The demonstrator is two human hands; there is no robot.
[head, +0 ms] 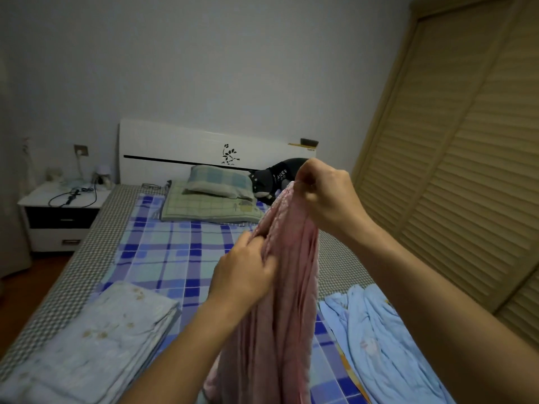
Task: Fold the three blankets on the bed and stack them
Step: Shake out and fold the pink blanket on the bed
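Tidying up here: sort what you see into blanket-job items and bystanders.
Job: pink blanket held up by left hand and right hand; folded pale floral blanket; unfolded light blue blanket.
Bystanders: pillows, plush toy, nightstand, wardrobe.

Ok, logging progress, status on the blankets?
Both hands, left and right, gripping pink blanket, held up. Floral blanket folded at left. Blue blanket crumpled at right. Nothing in the way.

No legible text anywhere
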